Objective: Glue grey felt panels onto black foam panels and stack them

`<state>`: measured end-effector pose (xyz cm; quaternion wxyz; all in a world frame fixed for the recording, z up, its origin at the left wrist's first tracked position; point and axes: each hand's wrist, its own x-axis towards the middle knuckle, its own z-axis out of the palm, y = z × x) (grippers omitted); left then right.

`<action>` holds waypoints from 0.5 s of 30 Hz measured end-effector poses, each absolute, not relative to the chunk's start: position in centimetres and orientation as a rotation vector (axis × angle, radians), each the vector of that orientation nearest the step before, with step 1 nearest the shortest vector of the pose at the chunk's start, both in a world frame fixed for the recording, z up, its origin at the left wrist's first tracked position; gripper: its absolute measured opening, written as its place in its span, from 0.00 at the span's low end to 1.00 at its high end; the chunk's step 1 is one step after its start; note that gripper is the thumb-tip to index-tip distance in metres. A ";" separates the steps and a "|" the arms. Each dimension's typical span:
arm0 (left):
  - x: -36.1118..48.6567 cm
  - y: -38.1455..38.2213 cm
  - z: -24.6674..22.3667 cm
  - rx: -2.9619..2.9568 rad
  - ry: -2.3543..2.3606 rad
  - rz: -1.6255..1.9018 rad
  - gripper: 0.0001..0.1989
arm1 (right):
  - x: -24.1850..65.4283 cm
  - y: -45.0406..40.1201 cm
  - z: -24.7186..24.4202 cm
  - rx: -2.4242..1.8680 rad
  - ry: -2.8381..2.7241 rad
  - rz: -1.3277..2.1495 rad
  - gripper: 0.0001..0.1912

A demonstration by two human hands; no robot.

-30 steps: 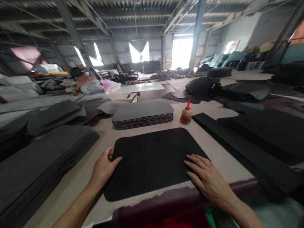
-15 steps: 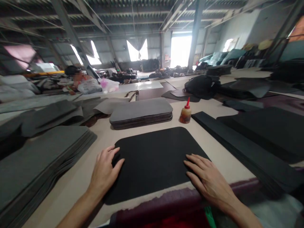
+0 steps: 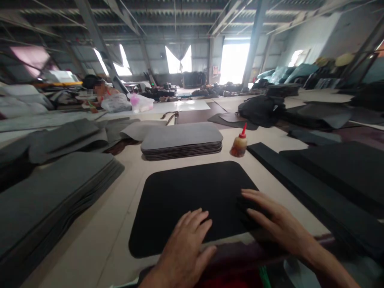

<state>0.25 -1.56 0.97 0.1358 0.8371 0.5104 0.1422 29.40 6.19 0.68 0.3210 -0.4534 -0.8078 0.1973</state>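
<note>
A black sheet with rounded corners (image 3: 180, 196) lies flat on the pale table (image 3: 120, 208) in front of me. My left hand (image 3: 189, 244) is over the sheet's near edge, fingers spread and pointing forward, with nothing held. At the sheet's right edge is my right hand (image 3: 276, 220), its fingers apart and slightly raised, a dark shadow beneath them. Beyond the sheet sits a stack of grey sheets (image 3: 181, 138). Right of that stack stands a bottle of brown liquid with a red nozzle (image 3: 239, 145).
A big stack of grey-green sheets (image 3: 54, 184) fills the left side. Long black strips (image 3: 288, 180) and dark sheets (image 3: 345, 168) lie at the right. Further back are a black bag (image 3: 259, 110), plastic bags (image 3: 141, 103) and a person (image 3: 97, 90).
My left hand has left the sheet's left edge and moved right to its near edge. My right hand has shifted slightly right and lifted a little. The view has turned slightly left.
</note>
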 end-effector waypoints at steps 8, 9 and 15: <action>-0.1 -1.6 1.2 2.439 1.474 0.423 0.25 | 28.5 15.8 2.4 -1.234 -1.412 0.776 0.21; -0.1 -1.6 1.2 2.440 1.467 0.416 0.25 | 28.2 16.1 2.0 -1.248 -1.381 0.762 0.20; 0.1 -1.7 1.3 2.418 1.488 0.419 0.25 | 27.6 14.0 0.0 -1.261 -1.835 0.345 0.14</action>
